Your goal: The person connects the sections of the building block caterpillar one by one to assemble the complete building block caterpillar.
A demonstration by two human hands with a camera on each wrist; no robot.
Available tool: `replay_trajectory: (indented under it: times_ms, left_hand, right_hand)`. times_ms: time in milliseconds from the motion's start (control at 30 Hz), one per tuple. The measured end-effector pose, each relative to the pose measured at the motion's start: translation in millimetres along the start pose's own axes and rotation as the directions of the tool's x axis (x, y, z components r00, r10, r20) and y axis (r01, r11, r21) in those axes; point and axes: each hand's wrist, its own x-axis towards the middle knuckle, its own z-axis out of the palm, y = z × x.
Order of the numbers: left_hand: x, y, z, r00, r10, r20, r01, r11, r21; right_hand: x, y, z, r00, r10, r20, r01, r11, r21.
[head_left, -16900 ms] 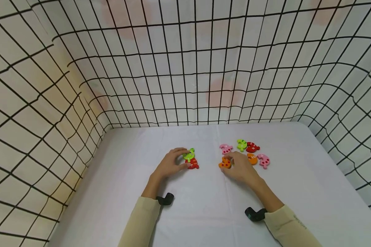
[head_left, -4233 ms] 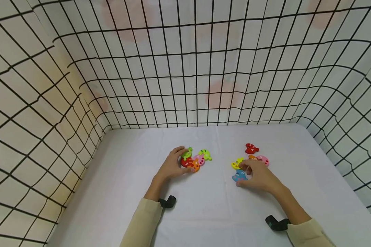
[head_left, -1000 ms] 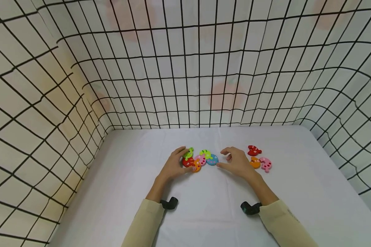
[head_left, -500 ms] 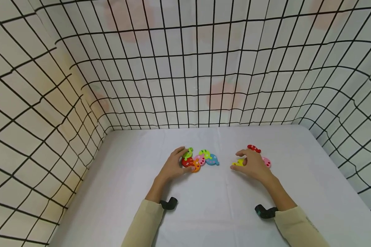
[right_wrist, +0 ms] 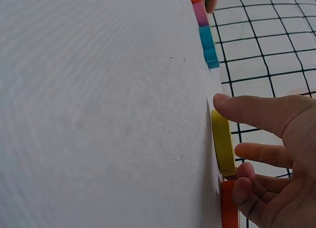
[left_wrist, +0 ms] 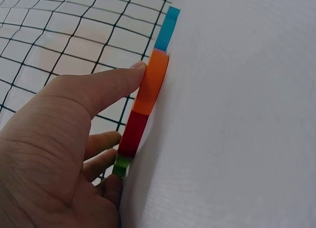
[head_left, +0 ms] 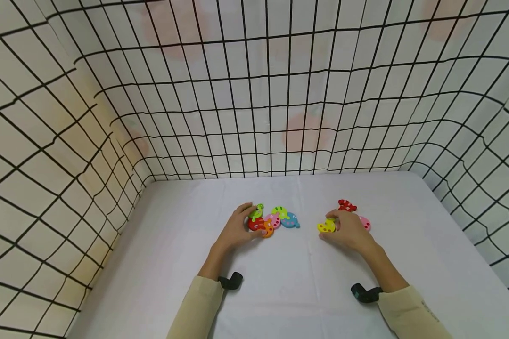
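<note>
Now the yellow piece (head_left: pixel 326 226) is being gripped by the right hand (head_left: pixel 349 230), the nine-o'clock chain (head_left: pixel 273 221) by the left hand (head_left: pixel 236 229).

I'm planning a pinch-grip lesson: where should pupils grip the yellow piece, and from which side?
Probably by the near and far edges of the yellow piece, coming from above, thumb on the near edge. The right wrist view shows a thick side wall there for fingers to press; the orange piece close by its right end leaves little finger room on that side.
</note>
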Motion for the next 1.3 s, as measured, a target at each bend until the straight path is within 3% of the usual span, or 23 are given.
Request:
replay_trajectory:
  times_ms: [833,1033,1300]
  left_hand:
    - [0.0,-0.1,-0.6,1.000,0.005,-0.020,-0.005,1.000,-0.001]
    - [-0.5,-0.8,-0.4,1.000,0.006,-0.020,-0.006,1.000,-0.002]
    - [0.6,-2.9,-0.5,1.000,0.009,-0.005,-0.009,1.000,0.016]
  right_hand:
    - [0.3,-0.6,2.8,0.999,-0.019,-0.047,0.019,1.000,0.007]
    - [-0.1,-6.3,1.4,0.998,0.000,-0.056,0.002,0.999,0.036]
    - [1.5,-20.3,1.6,0.996,-0.044,-0.074,0.049,0.997,0.065]
